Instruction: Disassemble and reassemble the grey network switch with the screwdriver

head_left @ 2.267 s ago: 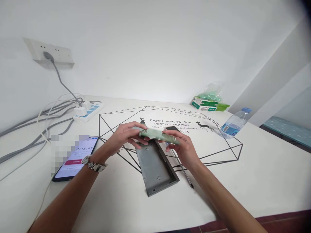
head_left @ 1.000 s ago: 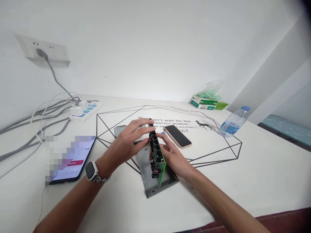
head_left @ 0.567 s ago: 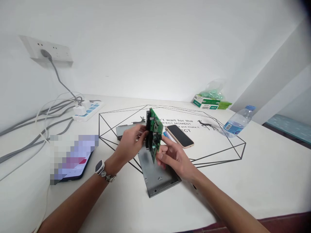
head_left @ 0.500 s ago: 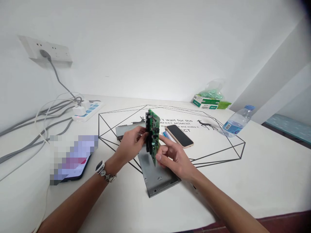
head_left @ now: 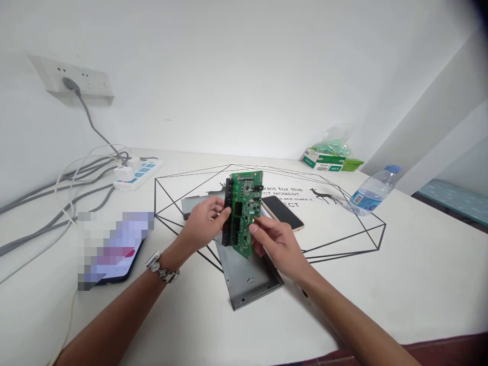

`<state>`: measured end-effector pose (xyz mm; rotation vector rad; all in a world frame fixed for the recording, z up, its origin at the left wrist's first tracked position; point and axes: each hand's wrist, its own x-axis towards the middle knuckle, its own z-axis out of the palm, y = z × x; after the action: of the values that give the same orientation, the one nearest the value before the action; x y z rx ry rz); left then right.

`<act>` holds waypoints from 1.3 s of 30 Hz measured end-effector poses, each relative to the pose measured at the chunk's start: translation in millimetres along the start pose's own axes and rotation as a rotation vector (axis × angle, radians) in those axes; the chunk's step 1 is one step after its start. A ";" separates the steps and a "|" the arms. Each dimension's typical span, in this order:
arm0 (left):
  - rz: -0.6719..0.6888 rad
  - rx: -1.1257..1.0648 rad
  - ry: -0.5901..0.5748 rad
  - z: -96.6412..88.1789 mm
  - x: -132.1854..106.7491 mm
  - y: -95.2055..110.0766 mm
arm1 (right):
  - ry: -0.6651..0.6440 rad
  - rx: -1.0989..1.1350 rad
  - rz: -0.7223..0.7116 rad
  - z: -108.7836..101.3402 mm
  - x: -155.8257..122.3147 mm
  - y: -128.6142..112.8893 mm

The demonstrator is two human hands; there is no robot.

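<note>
Green circuit board (head_left: pixel 246 213) fills the middle of my view, held up at a tilt with its component side turned towards me. On the head camera I see both hands on it. My left hand (head_left: pixel 204 221) grips the long black row of sockets (head_left: pixel 226 216) along the board's left edge, thumb in front and fingers behind. My right hand (head_left: pixel 280 246) pinches the opposite edge low down, the thumb on the near face and the other fingers curled behind. A metal-linked band (head_left: pixel 164 270) circles the left wrist.

Below the board lies a grey metal tray (head_left: pixel 253 284), set aslant on the white table (head_left: pixel 419 274); I can't tell whether the board's lower corner touches it. Another grey metal piece (head_left: pixel 191 204) rests behind the left hand, which hides part of it. Just beyond the right hand is a phone with a dark screen (head_left: pixel 285 211). A small dark tip (head_left: pixel 304 293) pokes out beside the right wrist; I can't make out what it belongs to.

Farther left I have a lit phone (head_left: pixel 122 259), partly blurred into blocks, and a power strip (head_left: pixel 141 177) with white plugs. Over to the right are a clear bottle (head_left: pixel 368 198) with a blue cap and, near the wall, green-and-white boxes (head_left: pixel 324 160) under a plastic bag (head_left: pixel 337 142).
</note>
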<state>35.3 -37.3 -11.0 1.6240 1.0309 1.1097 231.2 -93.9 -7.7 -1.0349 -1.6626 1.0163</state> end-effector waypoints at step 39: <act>0.062 -0.365 -0.307 13.5 -20.0 24.4 | -0.093 0.167 0.183 6.8 9.3 1.7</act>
<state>46.7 -65.3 5.3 1.4767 0.5456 0.9839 222.7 -85.9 -8.7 -1.0565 -1.5471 1.3178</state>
